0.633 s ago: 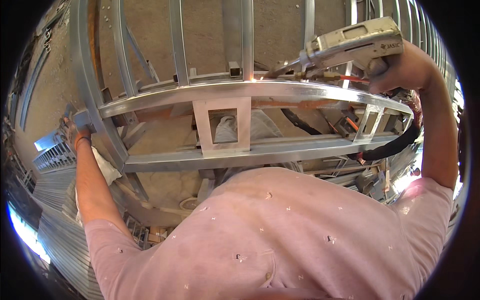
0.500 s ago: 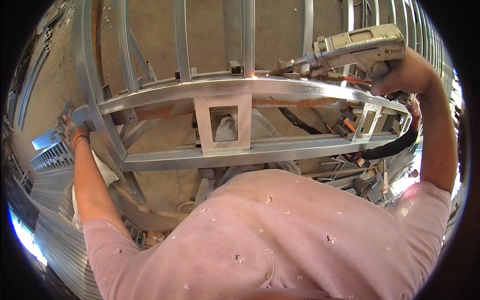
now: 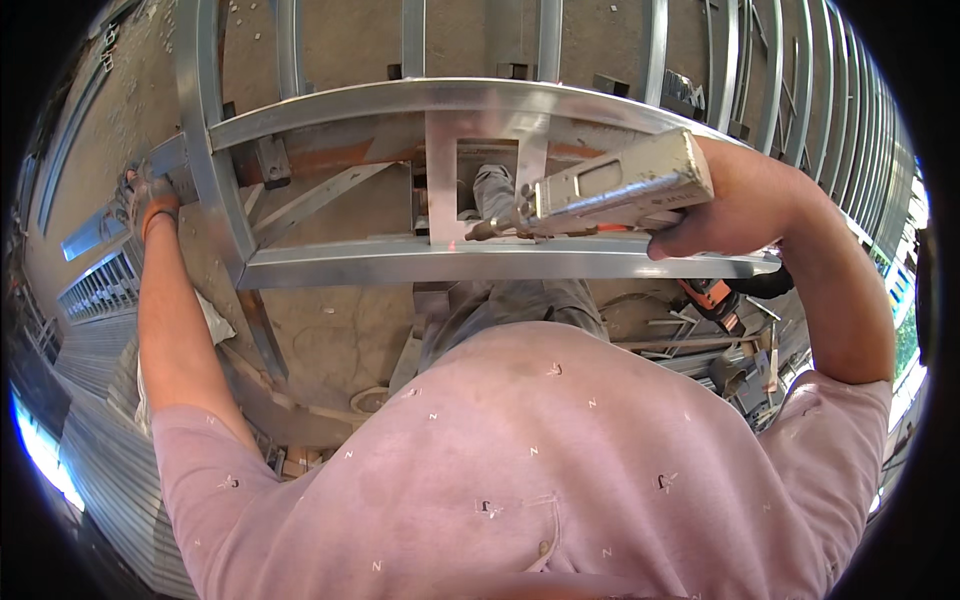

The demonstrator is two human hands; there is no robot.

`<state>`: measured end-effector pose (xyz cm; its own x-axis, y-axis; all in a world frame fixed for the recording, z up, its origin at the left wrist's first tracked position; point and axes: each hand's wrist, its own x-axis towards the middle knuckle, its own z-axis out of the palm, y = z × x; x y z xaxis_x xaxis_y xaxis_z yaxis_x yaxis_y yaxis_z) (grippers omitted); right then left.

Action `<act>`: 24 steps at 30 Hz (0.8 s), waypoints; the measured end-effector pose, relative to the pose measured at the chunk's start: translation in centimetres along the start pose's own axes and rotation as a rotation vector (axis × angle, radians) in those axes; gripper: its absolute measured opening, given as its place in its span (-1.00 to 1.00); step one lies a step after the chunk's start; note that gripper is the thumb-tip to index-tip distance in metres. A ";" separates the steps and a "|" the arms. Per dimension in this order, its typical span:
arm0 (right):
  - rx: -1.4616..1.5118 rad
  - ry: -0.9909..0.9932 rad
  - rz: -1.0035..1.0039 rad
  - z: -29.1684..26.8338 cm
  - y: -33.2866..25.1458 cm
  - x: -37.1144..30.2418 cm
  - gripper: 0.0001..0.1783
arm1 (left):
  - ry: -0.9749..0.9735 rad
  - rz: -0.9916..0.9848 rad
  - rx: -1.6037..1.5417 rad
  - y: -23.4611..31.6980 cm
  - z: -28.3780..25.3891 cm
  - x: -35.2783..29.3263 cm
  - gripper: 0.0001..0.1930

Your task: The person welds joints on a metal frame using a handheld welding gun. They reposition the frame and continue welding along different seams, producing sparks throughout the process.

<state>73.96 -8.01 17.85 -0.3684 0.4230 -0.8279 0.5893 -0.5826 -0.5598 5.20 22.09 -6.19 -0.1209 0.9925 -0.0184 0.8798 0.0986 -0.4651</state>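
Note:
My right hand (image 3: 725, 200) is closed around the handle of a hand-held welding gun (image 3: 620, 185) with a worn, pale metal body. Its nozzle points left, down to where a flat plate with a square cutout (image 3: 443, 185) meets the near rail (image 3: 360, 268) of a shiny metal frame. A small reddish glow shows beside the tip. At far left, my gloved left hand (image 3: 153, 203), with an orange cuff, is closed at the end of a metal bar (image 3: 168, 157) that sticks out from the frame's upright; its fingers are partly hidden.
The far rail (image 3: 370, 100) carries several parallel metal bars running away from me. Corrugated sheets (image 3: 110, 450) lie at lower left. An orange and black power tool (image 3: 712, 300) and scrap metal lie below the frame at right, near a black hose (image 3: 765, 283).
The welding gun has moved from the far rail, where a bright spot glowed, toward me and left to the plate's near edge. My left hand has stayed at the bar.

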 end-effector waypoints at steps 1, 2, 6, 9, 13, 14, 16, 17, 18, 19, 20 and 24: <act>-0.034 0.001 -0.006 0.4 -0.2 0.5 -0.22 | 0.020 0.014 -0.004 -0.2 0.3 0.2 -0.25; 0.004 -0.025 -0.023 0.7 -0.5 0.8 -0.24 | 0.052 0.021 -0.017 -0.2 0.5 0.4 -0.25; -0.023 -0.054 -0.003 1.5 -1.3 2.1 -0.27 | 0.071 0.011 -0.114 -0.2 0.6 0.4 -0.26; -0.082 -0.029 0.009 2.0 -1.5 2.7 -0.29 | 0.058 0.015 -0.093 0.0 0.0 0.2 -0.26; -0.033 0.018 0.006 2.7 -1.7 2.9 -0.24 | 0.058 0.018 -0.098 0.2 -0.2 0.2 -0.26; -0.035 0.016 0.007 2.6 -1.7 2.9 -0.24 | 0.071 0.008 -0.121 0.2 0.0 0.3 -0.26; -0.058 -0.002 0.014 2.5 -1.8 2.9 -0.25 | 0.069 0.018 -0.078 0.1 0.3 0.6 -0.27; -0.078 -0.020 0.020 2.4 -1.9 2.9 -0.26 | 0.073 0.005 -0.107 0.0 0.5 0.7 -0.27; -0.104 -0.029 0.040 2.4 -1.9 2.9 -0.26 | 0.071 0.035 -0.084 -0.2 0.7 0.8 -0.24; -0.099 -0.031 0.018 2.5 -2.0 3.0 -0.27 | 0.071 0.051 -0.097 -0.3 0.8 0.9 -0.21; -0.100 -0.026 0.012 2.5 -2.0 2.9 -0.27 | 0.092 0.061 -0.135 -0.5 0.9 0.9 -0.18; -0.142 -0.021 0.056 2.5 -2.2 2.8 -0.27 | 0.070 0.056 -0.122 -0.6 1.2 1.1 -0.17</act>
<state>69.81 -7.30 16.62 -0.3463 0.3769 -0.8591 0.7047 -0.5000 -0.5034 3.93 23.08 -6.98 -0.0416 0.9989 0.0227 0.9341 0.0469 -0.3538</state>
